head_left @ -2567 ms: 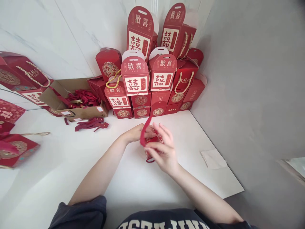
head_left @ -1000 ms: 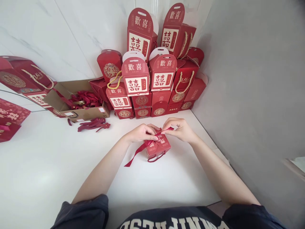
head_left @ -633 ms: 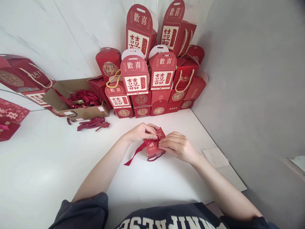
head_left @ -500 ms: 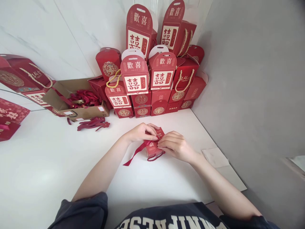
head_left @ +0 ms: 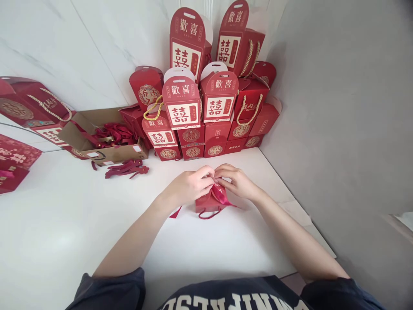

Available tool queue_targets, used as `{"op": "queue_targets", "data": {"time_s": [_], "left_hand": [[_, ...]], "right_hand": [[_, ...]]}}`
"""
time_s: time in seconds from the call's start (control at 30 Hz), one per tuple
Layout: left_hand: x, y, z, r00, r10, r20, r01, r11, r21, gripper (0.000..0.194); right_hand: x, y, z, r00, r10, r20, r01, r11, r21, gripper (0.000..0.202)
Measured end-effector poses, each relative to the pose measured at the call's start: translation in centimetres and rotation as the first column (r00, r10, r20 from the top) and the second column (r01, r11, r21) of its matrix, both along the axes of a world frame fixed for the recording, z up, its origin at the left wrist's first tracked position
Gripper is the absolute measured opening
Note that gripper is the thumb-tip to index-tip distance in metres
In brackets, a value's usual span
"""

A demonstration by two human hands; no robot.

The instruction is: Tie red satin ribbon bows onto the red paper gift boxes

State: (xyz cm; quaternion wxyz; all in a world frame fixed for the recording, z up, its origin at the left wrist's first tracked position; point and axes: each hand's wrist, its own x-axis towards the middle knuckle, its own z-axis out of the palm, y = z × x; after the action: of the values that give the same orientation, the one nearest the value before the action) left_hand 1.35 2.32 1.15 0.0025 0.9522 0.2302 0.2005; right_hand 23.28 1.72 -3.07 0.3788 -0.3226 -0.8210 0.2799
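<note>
Well, we have one small red box (head_left: 204, 205) in work, smooth card with one twisted red cord handle (head_left: 209, 217) looping from its near side. It sits on the white table (head_left: 80, 224), to the right of the carton (head_left: 118, 155) and nearer us than it. Over the box's top our left hand (head_left: 195, 184) and right hand (head_left: 237, 181) meet, thumb and fingertips of each pinching one silky ribbon (head_left: 219, 196); we cannot tell which part each grips, for the fingers cover it.

Half a second ago the right fingertips were lower on the box and a long ribbon tail lay out towards us; now those fingertips are farther from us, only the tail's tip shows past our left forearm, and a glossy, blurred length slants down the other way.

The carton is one plain brown cardboard tray, holding a tangled ribbon heap (head_left: 114, 133). Just before it lies one bunch of flat, burgundy strips (head_left: 125, 169), one tipped with a flower shape. Right of the carton rise stacked boxes (head_left: 192, 135), arch-topped; we count five with white labels, and at least three carry twisted cords.
</note>
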Motion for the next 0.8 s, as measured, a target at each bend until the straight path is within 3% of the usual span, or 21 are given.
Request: {"op": "queue_targets", "data": {"time_s": [0.1,0.27,0.47,0.67,0.8], "left_hand": [[-0.3,0.5,-1.6,0.998,-0.017,0.058,0.005,0.981,0.194,0.014],[-0.5,1.6,-3.9,0.951,-0.029,0.307,-0.034,0.979,0.199,0.009],[0.0,1.5,-4.1,0.914,-0.006,0.406,-0.032,0.996,0.088,0.009],[0.6,1.0,-3.9,0.88,0.075,0.47,-0.079,0.997,-0.01,0.007],[1.1,0.4,-3.9,0.878,0.148,0.456,-0.136,0.989,-0.059,0.008]], "right_hand": [[0.2,0.2,-0.3,1.0,0.001,-0.004,-0.001,1.0,0.005,0.016],[-0.3,0.2,-0.7,0.989,-0.078,-0.123,0.072,0.996,-0.052,0.014],[-1.2,-0.1,-0.1,0.985,-0.167,-0.047,0.169,0.985,0.033,0.014],[-1.4,-0.3,0.6,0.992,-0.116,-0.057,0.113,0.992,-0.055,0.021],[-1.3,-0.1,0.8,0.967,-0.253,-0.041,0.255,0.966,0.037,0.019]]}}
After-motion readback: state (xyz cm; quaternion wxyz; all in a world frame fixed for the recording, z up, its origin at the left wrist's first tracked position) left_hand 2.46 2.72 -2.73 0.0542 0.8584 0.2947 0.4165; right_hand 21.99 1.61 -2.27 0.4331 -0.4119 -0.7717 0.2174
